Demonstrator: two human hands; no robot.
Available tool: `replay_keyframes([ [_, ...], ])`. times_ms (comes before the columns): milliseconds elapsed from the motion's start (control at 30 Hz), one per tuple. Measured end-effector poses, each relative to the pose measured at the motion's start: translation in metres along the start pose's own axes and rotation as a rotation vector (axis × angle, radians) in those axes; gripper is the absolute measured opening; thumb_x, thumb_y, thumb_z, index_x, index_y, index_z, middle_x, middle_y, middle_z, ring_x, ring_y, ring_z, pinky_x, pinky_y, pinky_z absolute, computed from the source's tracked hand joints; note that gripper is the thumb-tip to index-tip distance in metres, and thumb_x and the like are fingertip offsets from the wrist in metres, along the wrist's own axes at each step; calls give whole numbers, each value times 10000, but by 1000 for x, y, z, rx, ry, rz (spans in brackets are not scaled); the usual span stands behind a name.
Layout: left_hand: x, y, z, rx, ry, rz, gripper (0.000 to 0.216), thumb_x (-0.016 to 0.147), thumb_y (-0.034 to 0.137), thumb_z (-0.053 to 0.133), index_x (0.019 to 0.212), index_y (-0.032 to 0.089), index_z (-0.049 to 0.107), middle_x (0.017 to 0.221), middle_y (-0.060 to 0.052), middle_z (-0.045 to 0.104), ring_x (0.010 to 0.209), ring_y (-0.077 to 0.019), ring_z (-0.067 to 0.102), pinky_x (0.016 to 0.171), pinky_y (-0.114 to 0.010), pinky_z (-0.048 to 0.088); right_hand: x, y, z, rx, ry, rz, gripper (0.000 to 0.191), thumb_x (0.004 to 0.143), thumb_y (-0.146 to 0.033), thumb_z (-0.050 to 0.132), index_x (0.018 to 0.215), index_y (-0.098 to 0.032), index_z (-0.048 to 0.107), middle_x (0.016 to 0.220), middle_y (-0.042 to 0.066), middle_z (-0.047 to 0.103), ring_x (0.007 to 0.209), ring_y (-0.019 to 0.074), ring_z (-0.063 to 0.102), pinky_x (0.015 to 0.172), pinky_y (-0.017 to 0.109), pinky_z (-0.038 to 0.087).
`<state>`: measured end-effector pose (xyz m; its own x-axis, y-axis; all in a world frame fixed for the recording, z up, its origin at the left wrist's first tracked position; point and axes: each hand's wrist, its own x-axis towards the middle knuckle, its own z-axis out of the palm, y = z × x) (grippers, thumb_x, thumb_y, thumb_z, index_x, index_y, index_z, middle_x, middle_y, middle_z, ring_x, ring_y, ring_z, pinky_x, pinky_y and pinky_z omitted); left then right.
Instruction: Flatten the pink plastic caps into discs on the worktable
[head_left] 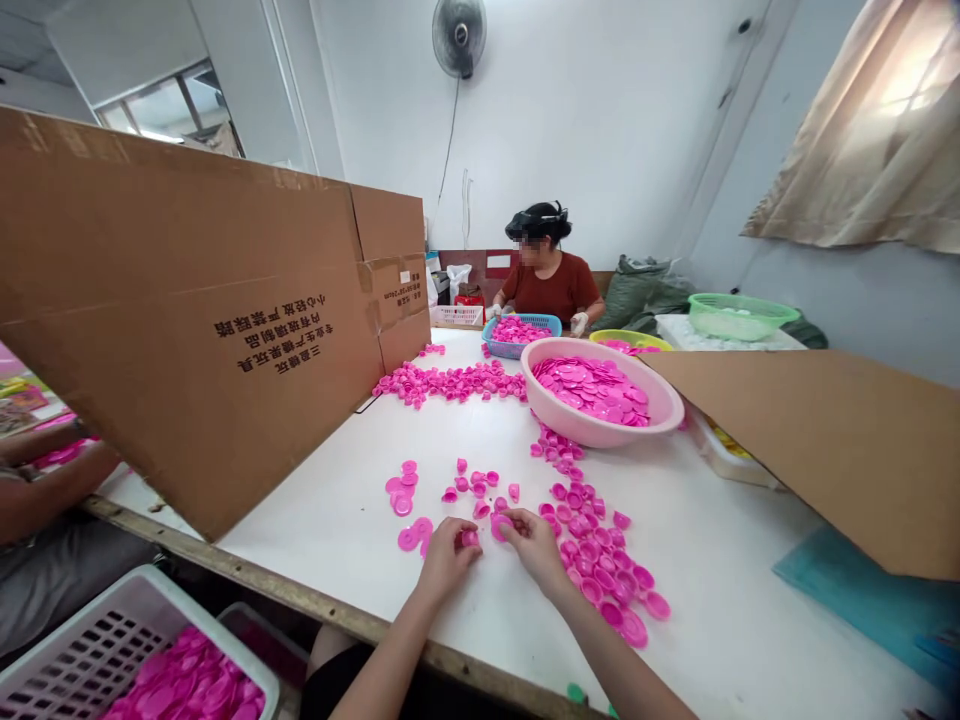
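Observation:
My left hand [448,553] is closed on a small pink plastic cup [470,538], held just above the white table. Beside it, my right hand [531,545] pinches a flat round pink disc [501,526] by its edge. The cup and the disc are close together but apart. Several loose pink cups [478,482] lie just beyond my hands. Flat pink discs [403,490] rest to the left, a few of them partly hidden behind my left hand. A long heap of pink cups [596,545] spreads to the right of my right hand.
A pink basin [607,430] full of discs stands beyond the heap. A cardboard partition [187,330] walls off the left, and a cardboard flap [817,430] juts in at right. A white basket [82,620] of pink parts sits below the table edge. Opposite, a person works at a blue basket [510,350].

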<state>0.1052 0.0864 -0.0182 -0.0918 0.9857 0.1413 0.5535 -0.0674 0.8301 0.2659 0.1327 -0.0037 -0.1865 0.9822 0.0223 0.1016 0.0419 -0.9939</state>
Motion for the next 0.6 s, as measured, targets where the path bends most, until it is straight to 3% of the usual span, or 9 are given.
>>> replay_keyframes([
  [167, -1, -11, -4, 195, 108, -155, 258, 544, 249, 665, 730, 183, 498, 763, 6, 550, 781, -153, 488, 678, -258, 359, 4, 3, 12, -18, -96, 99, 289, 650, -347, 599, 833, -123, 608, 707, 59, 635, 626, 155, 580, 502, 235, 447],
  [400, 0, -12, -2, 133, 129, -241, 552, 479, 361, 713, 926, 203, 431, 771, 18, 562, 759, -146, 508, 610, -230, 347, 24, 5, 48, -203, -271, 191, 127, 617, -204, 613, 719, -136, 577, 572, -1, 587, 476, 98, 543, 410, 184, 406],
  [600, -3, -9, -12, 34, 21, -186, 492, 562, 398, 654, 958, 202, 437, 779, 6, 588, 682, -127, 537, 572, -218, 361, 37, 6, 52, -293, -445, 344, 188, 576, -220, 657, 674, -162, 508, 490, -14, 574, 426, 140, 565, 390, 227, 432],
])
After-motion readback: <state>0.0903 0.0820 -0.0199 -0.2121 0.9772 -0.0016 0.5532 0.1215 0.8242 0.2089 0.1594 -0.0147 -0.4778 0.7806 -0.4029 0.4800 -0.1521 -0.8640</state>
